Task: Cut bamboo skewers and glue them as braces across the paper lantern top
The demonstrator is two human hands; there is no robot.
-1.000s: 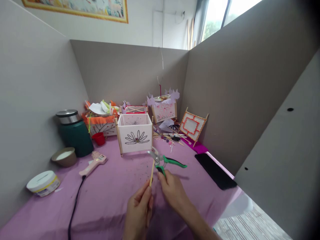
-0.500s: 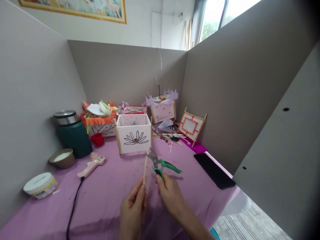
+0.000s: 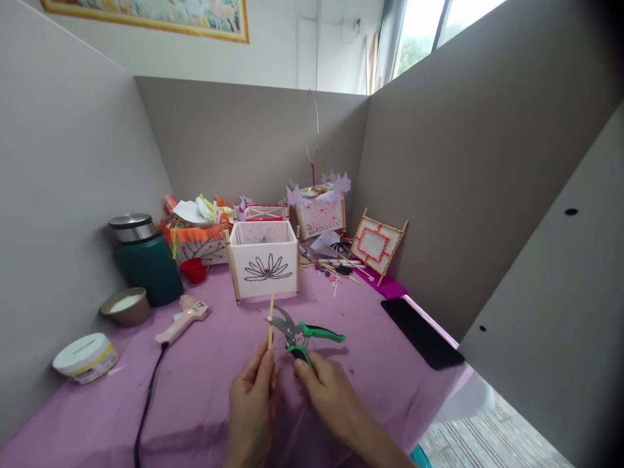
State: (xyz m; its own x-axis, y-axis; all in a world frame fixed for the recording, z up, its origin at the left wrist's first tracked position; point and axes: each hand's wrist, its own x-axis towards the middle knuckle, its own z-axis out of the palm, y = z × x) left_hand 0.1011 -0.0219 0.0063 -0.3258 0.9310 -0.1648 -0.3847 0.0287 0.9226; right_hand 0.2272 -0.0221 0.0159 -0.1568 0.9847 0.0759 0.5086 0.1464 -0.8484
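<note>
My left hand (image 3: 252, 406) pinches a thin wooden stick (image 3: 271, 317) and holds it upright above the purple tablecloth. My right hand (image 3: 327, 393) grips the green handles of a pair of shears (image 3: 299, 333). The open metal jaws sit around the stick about halfway up. Just behind stands a white paper lantern box (image 3: 264, 259) with a drawn flower and wooden corner posts.
A pink glue gun (image 3: 181, 320) with a black cord lies at the left, near a bowl (image 3: 125, 305), a white tub (image 3: 86, 357) and a green flask (image 3: 145, 259). More paper lanterns (image 3: 319, 211), a framed panel (image 3: 376, 245) and loose sticks crowd the back. A black phone (image 3: 420, 333) lies at the right.
Both hands have drifted left and slightly down. The shears' jaws, beside the stick's top before, now sit around its middle.
</note>
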